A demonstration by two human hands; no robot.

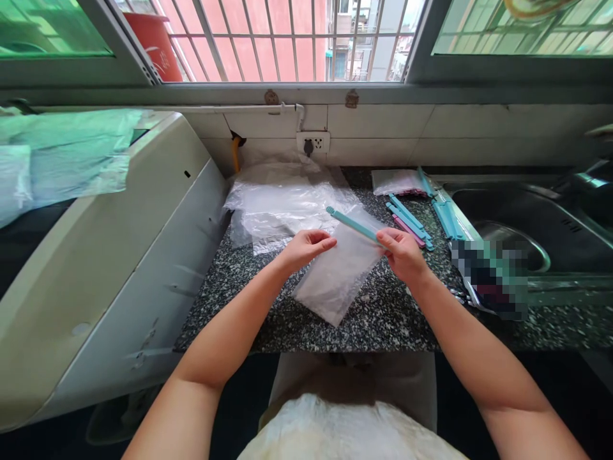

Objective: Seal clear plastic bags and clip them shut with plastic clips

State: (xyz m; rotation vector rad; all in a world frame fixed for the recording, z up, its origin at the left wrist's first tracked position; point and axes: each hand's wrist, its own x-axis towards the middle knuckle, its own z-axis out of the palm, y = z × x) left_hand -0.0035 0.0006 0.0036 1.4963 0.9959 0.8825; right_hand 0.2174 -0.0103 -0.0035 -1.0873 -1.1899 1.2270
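A clear plastic bag [338, 275] hangs over the speckled counter, with a teal bag sealing clip [354, 225] lying slantwise along its upper edge. My right hand [402, 253] pinches the clip's right end together with the bag's corner. At the bag's left edge my left hand [309, 249] is closed, thumb against fingers, seemingly pinching the film; the exact grip is hard to see. The clip's rounded left end sticks out free beyond my left fingertips.
Crumpled clear bags [282, 198] are heaped behind my left hand. Several teal clips and a pink clip [407, 229] lie to the right, before a packet [400, 181]. More teal clips [446, 217] rest beside the sink [522, 211]. A white appliance [143, 255] borders the left; a socket [313, 142] is behind.
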